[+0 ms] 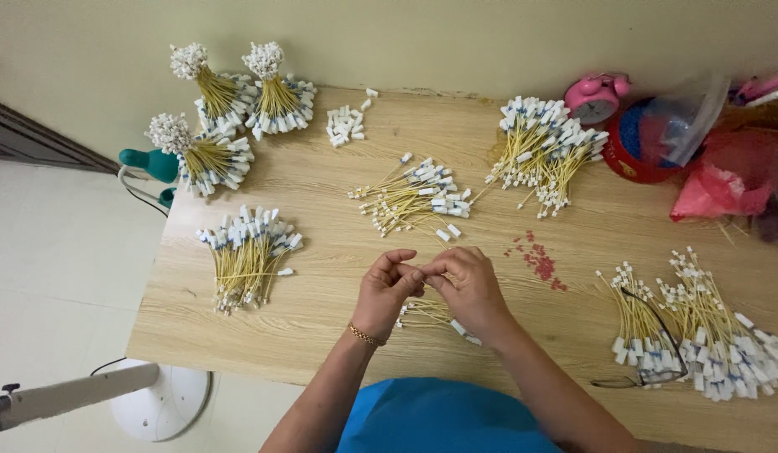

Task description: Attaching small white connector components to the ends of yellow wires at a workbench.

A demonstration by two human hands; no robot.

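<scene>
Pale matt wood-grain laminate table. Thin yellow plastic-coated cable bundles with white matt plastic end connectors. Far right, glossy pink plastic alarm clock, crinkly clear plastic bag, thin red plastic bag. Shiny gold metal bracelet on left wrist. Smooth blue cloth garment, near edge.
</scene>
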